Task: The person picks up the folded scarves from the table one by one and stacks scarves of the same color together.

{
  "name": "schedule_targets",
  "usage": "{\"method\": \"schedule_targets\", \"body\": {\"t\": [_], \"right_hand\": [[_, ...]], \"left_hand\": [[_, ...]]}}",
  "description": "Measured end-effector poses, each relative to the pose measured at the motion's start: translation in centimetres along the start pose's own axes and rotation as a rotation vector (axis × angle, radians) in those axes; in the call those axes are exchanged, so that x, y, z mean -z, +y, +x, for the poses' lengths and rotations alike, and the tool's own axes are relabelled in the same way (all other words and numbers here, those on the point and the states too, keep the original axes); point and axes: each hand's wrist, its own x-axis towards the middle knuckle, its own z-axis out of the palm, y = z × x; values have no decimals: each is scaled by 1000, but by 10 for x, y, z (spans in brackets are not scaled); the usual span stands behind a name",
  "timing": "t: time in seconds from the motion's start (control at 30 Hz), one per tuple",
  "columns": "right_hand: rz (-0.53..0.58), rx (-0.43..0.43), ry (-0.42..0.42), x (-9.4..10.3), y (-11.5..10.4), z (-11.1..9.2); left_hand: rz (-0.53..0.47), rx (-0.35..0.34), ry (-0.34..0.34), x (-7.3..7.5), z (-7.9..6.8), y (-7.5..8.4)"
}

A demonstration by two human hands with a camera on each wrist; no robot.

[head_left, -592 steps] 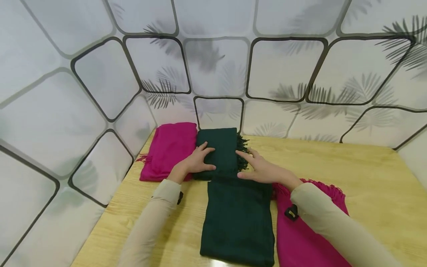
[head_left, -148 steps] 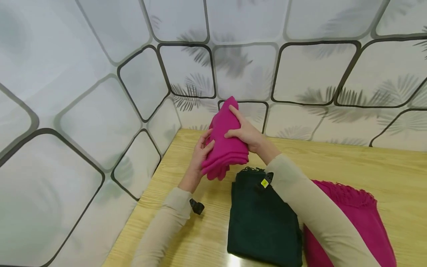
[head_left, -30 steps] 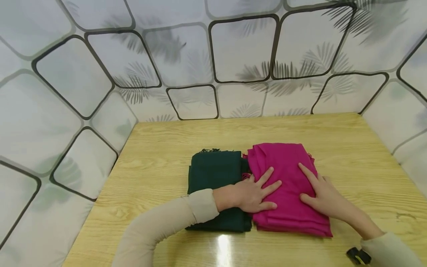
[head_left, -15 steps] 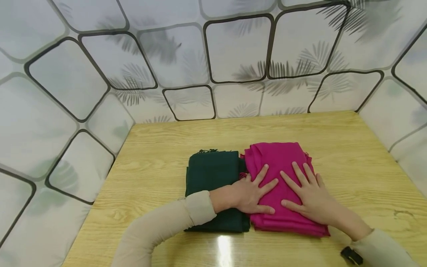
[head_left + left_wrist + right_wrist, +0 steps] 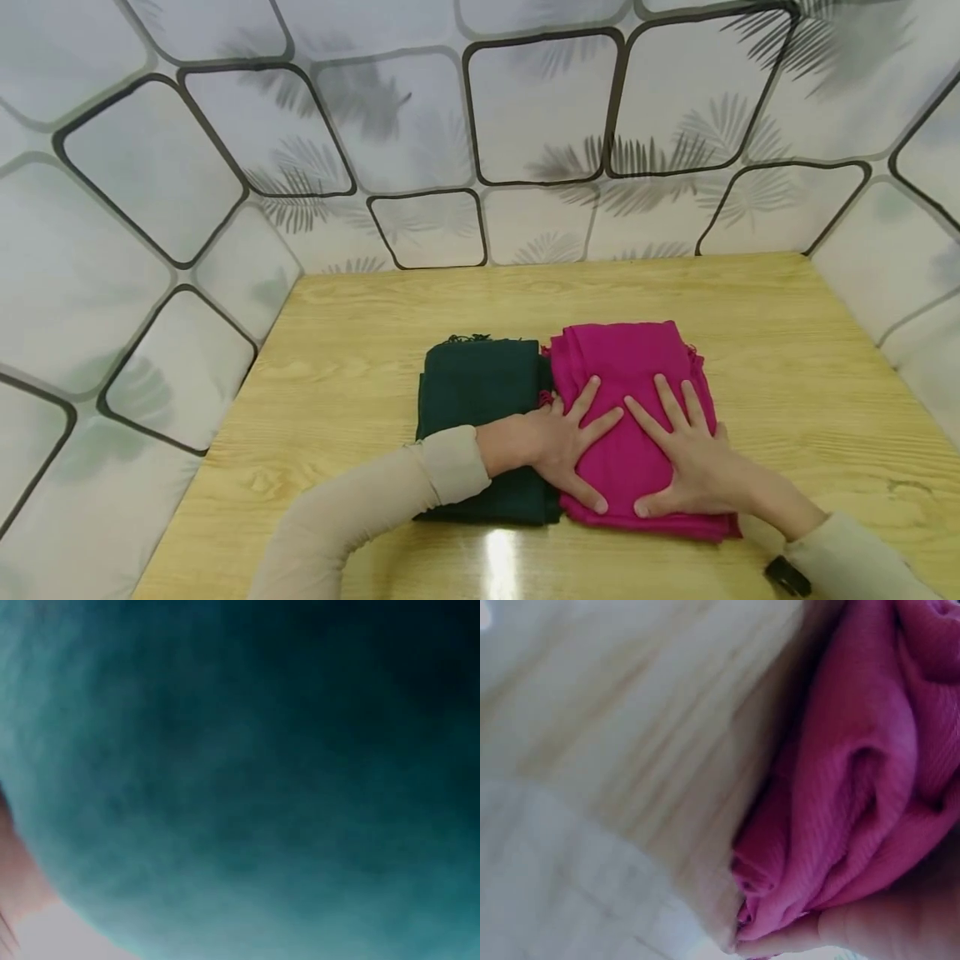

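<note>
Two neat piles of folded, fringed scarves lie side by side on the wooden table [image 5: 352, 392]. On the right is the pink scarf pile [image 5: 630, 358]; on the left, the dark green scarf pile [image 5: 480, 379]. My left hand [image 5: 557, 446] reaches across the green pile and rests with spread fingers on the pink pile's left part. My right hand [image 5: 697, 467] lies spread on its right part, thumb near the front edge. In the right wrist view the pink scarf [image 5: 855, 787] shows rumpled side folds. Blurred green cloth [image 5: 240, 780] fills most of the left wrist view.
A pale patterned cloth wall [image 5: 540, 108] encloses the table at the back and both sides. A dark wrist camera [image 5: 787, 575] sits at my right cuff. Short pink tassels [image 5: 546, 398] poke out between the piles.
The pink scarf lifted in both hands earlier now lies in a pile beside the green one. Within the last second my right hand slid left and spread, and both thumbs moved toward the front edge.
</note>
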Motion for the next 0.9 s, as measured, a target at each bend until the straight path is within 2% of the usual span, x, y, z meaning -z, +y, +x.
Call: {"method": "schedule_targets", "body": {"t": [0.27, 0.4, 0.63, 0.9], "right_hand": [[41, 63, 20, 4, 8, 5], [64, 82, 2, -1, 4, 9], [71, 70, -5, -6, -8, 23], [72, 34, -9, 0, -12, 34]], "left_hand": [[1, 11, -4, 5, 5, -1], [-18, 25, -5, 0, 0, -5], [-62, 18, -11, -4, -6, -26], [-93, -24, 3, 1, -3, -42]]}}
